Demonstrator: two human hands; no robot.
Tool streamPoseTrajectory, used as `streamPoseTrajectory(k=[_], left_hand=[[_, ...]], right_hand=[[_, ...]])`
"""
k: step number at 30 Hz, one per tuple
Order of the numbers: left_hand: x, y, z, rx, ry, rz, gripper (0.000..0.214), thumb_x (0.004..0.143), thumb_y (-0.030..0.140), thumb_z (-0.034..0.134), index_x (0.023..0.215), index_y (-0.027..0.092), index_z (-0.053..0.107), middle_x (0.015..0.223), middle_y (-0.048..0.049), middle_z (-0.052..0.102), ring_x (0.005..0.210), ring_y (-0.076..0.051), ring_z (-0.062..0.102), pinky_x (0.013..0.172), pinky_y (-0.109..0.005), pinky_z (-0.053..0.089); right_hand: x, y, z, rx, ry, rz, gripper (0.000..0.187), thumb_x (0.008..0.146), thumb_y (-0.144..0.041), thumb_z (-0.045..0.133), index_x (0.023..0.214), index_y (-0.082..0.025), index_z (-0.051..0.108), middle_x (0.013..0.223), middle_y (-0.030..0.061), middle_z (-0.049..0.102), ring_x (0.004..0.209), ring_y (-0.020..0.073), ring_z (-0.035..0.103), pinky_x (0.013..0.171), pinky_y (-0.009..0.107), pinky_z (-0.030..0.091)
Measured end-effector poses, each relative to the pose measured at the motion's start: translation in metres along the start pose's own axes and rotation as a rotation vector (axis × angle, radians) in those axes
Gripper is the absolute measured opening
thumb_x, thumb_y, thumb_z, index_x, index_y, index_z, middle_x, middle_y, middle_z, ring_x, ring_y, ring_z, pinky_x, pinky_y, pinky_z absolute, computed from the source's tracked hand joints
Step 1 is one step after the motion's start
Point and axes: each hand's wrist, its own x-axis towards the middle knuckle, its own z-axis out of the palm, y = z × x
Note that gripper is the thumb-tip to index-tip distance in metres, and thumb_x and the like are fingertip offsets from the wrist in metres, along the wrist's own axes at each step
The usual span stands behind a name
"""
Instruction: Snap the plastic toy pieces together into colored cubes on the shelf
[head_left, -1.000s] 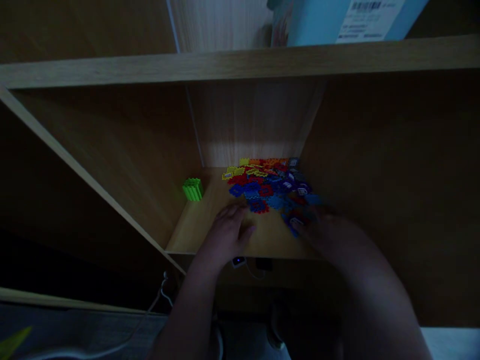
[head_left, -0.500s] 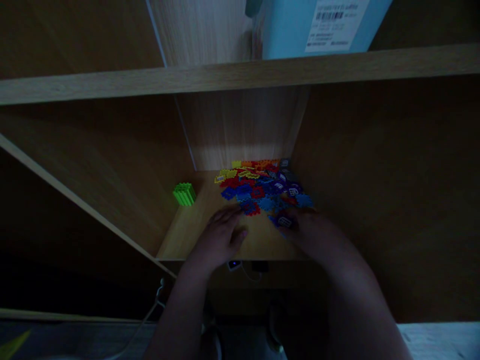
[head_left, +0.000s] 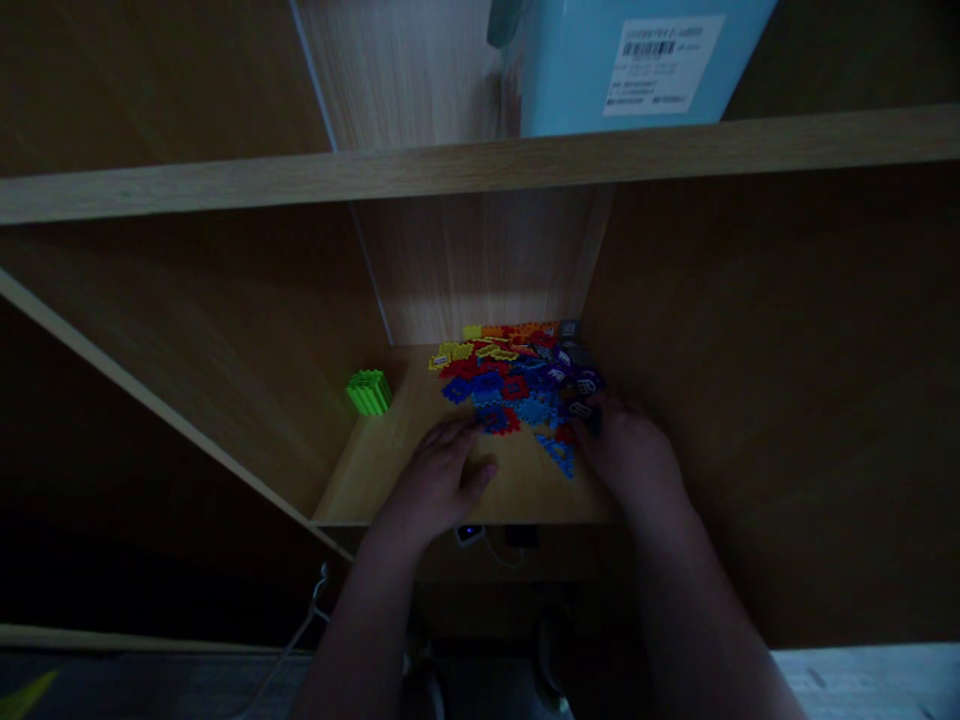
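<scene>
A heap of flat, notch-edged plastic building tiles (head_left: 486,387) in blue, red, yellow, orange and purple lies on the lower shelf. At its front left, my left hand (head_left: 439,475) rests with fingers stretched and thumb apart, the fingertips beside a blue and red tile (head_left: 497,420). My right hand (head_left: 626,440) is at the heap's right edge, fingers closed on a dark purple tile (head_left: 580,409) with a white window pattern. Just left of that hand lies a blue triangular tile (head_left: 556,455). Green tiles (head_left: 369,392) stand stacked together at the far left.
Wooden side walls enclose the shelf (head_left: 360,480), and an upper shelf edge (head_left: 450,172) runs across above my hands. A light blue box (head_left: 570,70) with a white label sits up there. Below are a small device with a blue light (head_left: 469,533) and a hanger (head_left: 319,590).
My right hand has moved up and slightly right with the purple tile, toward the heap. The blue triangular tile now shows uncovered. My left hand has stayed in place.
</scene>
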Motion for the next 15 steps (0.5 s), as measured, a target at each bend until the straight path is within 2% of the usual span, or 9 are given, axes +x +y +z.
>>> streamPoseTrajectory(k=[4,6,9,12,15], left_hand=[[0.001,-0.002,0.000,-0.003,0.009,0.028,0.054,0.104,0.043,0.064,0.153,0.021,0.057,0.156,-0.0137,0.061,0.146,-0.032,0.056,0.127,-0.054,0.045],[0.001,-0.002,0.000,0.002,0.003,0.041,0.054,0.104,0.041,0.064,0.154,0.022,0.057,0.159,-0.0131,0.059,0.149,-0.031,0.054,0.128,-0.053,0.043],[0.001,-0.001,-0.001,0.015,-0.004,0.060,0.051,0.104,0.040,0.063,0.152,0.023,0.058,0.163,-0.0115,0.055,0.153,-0.030,0.050,0.130,-0.053,0.041],[0.001,0.000,-0.002,0.028,-0.023,0.092,0.048,0.106,0.040,0.062,0.152,0.025,0.059,0.165,-0.0091,0.054,0.154,-0.029,0.049,0.131,-0.053,0.039],[0.001,0.000,-0.002,0.042,-0.048,0.103,0.048,0.107,0.040,0.060,0.153,0.026,0.058,0.162,-0.0074,0.058,0.153,-0.029,0.050,0.131,-0.055,0.039]], right_hand=[[0.002,0.001,-0.001,0.015,0.091,-0.053,0.030,0.105,-0.034,0.054,0.118,-0.015,0.072,0.114,0.0185,0.073,0.100,0.0312,0.070,0.084,0.040,0.052],[0.002,-0.001,-0.007,0.035,0.072,-0.089,0.028,0.106,-0.032,0.053,0.115,-0.017,0.075,0.110,0.0160,0.076,0.100,0.0302,0.071,0.085,0.039,0.051],[-0.001,-0.004,-0.018,0.076,-0.107,-0.131,0.023,0.105,-0.031,0.056,0.109,-0.023,0.078,0.106,0.0108,0.080,0.090,0.0268,0.073,0.079,0.037,0.049],[-0.008,-0.007,-0.026,0.120,-0.282,-0.196,0.019,0.104,-0.027,0.060,0.103,-0.024,0.078,0.103,0.0075,0.082,0.091,0.0245,0.075,0.077,0.034,0.047],[-0.014,-0.012,-0.029,0.156,-0.351,-0.225,0.015,0.102,-0.028,0.064,0.099,-0.023,0.078,0.100,0.0067,0.082,0.089,0.0227,0.075,0.074,0.031,0.045]])
